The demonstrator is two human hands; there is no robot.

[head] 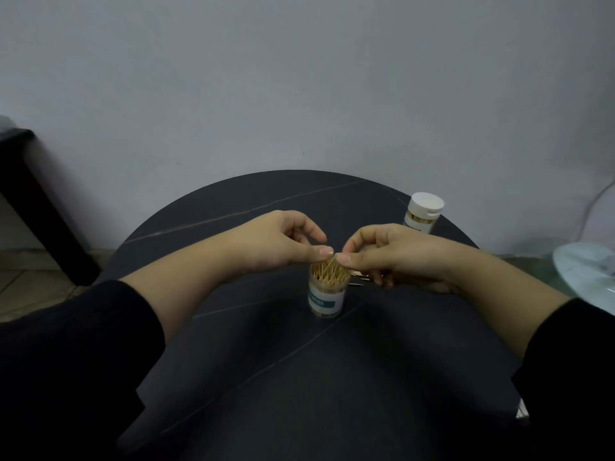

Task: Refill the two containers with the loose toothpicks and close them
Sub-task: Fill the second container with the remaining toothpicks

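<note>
Open container: the clear plastic cylindrical container with a white-and-green label point(326, 296) stands upright near the middle of the tabletop, mouth up, with no lid on it.
Toothpicks inside: a bundle of pale wooden toothpicks point(329, 272) packs it. Their long axes are close to vertical and their tips point up; the topmost few lean toward 1 o'clock and rise above the rim to the fingertips.
Left hand: the left hand point(283, 242) comes in from 9 o'clock and pinches the raised toothpick tips between thumb and forefinger, the other fingers curled above.
Right hand: the right hand point(394, 254) comes in from 3 o'clock, thumb and forefinger narrowed onto the same tips and almost meeting the left thumb. Its lower fingers curl downward; I cannot tell whether they hold anything.
Loose toothpicks: a few thin loose wooden toothpicks point(358, 277) lie flat at 3 o'clock, just beside the open container and under the right hand, their long axes running roughly 9-to-3.
Closed container: a second clear cylindrical container with a white cap point(423, 212) stands at 1 o'clock near the far rim, well apart, with upright toothpicks inside.
Tabletop: a round dark tabletop with thin pale veins point(266, 361).
Surroundings: a pale round object point(587, 271) beyond the rim at 3 o'clock; dark furniture point(36, 201) at 9 o'clock.
</note>
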